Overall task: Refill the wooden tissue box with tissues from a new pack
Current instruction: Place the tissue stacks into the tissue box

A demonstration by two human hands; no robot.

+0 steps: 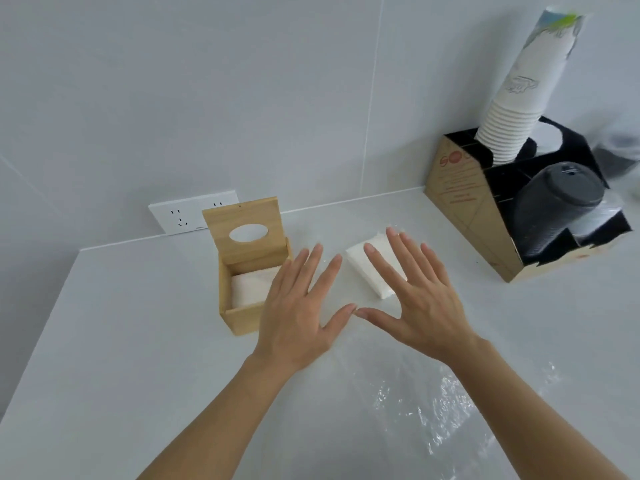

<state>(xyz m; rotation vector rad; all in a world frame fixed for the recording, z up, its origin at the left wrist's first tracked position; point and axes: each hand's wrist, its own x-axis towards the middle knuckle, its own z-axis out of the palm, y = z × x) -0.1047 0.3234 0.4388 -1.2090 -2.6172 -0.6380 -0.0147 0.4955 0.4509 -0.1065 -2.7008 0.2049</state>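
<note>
Counter [121, 341]: clear wrap [433, 410] lies crumpled at near side, likely off pack
Box [242, 317]: lid [242, 220] propped up for loading, tissues [249, 285] inside
Stack [381, 289] just right of box, within reach
Left hand [294, 327], right hand [422, 313]: fingers spread flat, holding nothing, thumb tips meeting

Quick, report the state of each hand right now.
Left hand: open, fingers spread, holding nothing.
Right hand: open, fingers spread, holding nothing.
</note>
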